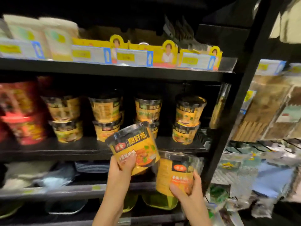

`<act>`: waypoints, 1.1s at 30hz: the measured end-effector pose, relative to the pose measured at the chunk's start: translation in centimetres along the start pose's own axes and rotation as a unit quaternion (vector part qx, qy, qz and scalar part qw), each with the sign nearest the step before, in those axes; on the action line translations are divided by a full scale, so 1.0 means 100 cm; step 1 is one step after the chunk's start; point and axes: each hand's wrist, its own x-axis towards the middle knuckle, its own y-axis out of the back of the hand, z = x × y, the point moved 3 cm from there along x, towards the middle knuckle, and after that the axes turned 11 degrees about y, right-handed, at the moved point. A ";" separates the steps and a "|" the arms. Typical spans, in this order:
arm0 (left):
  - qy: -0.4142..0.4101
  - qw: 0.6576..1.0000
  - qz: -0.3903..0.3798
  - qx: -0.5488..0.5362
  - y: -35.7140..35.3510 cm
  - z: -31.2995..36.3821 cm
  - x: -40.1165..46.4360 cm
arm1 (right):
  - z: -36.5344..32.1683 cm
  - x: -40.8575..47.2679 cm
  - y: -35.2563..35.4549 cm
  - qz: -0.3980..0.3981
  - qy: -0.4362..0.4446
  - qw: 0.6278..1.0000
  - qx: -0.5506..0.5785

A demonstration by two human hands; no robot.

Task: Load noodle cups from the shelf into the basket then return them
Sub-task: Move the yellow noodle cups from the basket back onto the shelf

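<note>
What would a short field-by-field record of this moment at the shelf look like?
left hand: grips a tilted yellow noodle cup
right hand: grips a second noodle cup, roughly upright
middle shelf: yellow cups stacked two high in four columns
red cups: left end of that shelf, blurred
upper shelf: yellow display boxes with price tags
basket: not visible
</note>
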 end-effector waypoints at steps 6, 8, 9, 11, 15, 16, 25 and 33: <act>-0.099 0.994 -0.015 0.039 0.011 0.055 0.044 | -0.012 0.037 -0.049 -0.035 0.071 0.996 -0.048; -0.120 0.992 -0.013 0.047 0.008 0.069 0.054 | -0.011 0.048 -0.061 -0.034 0.087 0.993 -0.079; -0.131 0.990 -0.011 0.055 0.006 0.075 0.058 | -0.011 0.053 -0.066 -0.035 0.093 0.991 -0.092; -0.150 0.986 -0.010 0.076 -0.001 0.084 0.066 | -0.011 0.061 -0.076 -0.041 0.103 0.988 -0.107; -0.178 0.976 -0.023 0.126 -0.016 0.086 0.081 | -0.005 0.074 -0.089 -0.043 0.122 0.982 -0.135; -0.184 0.973 -0.025 0.139 -0.019 0.085 0.085 | -0.003 0.076 -0.091 -0.039 0.124 0.980 -0.152; -0.203 0.957 -0.016 0.208 -0.028 0.050 0.118 | 0.012 0.098 -0.098 -0.048 0.120 0.966 -0.222; -0.188 0.942 -0.040 0.277 -0.037 0.043 0.148 | 0.014 0.127 -0.096 -0.046 0.111 0.952 -0.281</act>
